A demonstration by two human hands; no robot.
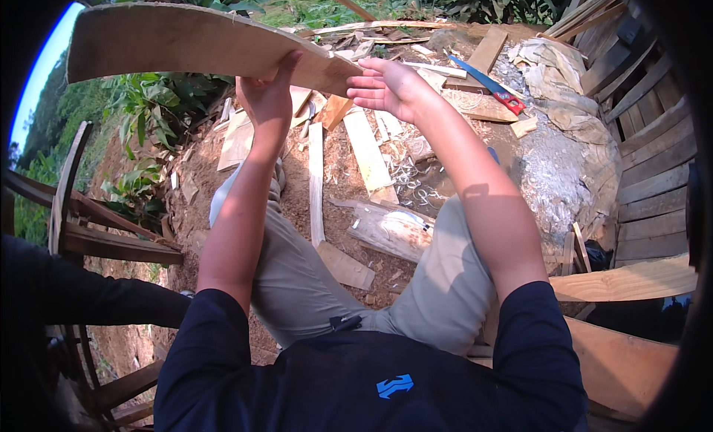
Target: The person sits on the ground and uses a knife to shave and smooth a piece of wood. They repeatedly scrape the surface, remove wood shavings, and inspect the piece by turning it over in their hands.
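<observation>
A long wooden board (178, 42) is raised at the upper left, its broad face toward me. My left hand (267, 98) grips its lower edge, with the thumb lying on the near face and the other fingers mostly hidden behind. At the board's right end is my right hand (392, 89), palm turned up and fingers stretched out. Its fingertips meet the board's end in the picture; whether they press on it I cannot tell.
A handsaw (486, 83) with a red handle lies on planks at the far right. Wood strips (369, 156), curled shavings (416, 181) and a rough log piece (390, 228) cover the ground between my legs. A dark-sleeved arm (141, 298) of another person reaches in at left. A plank wall (653, 180) stands right.
</observation>
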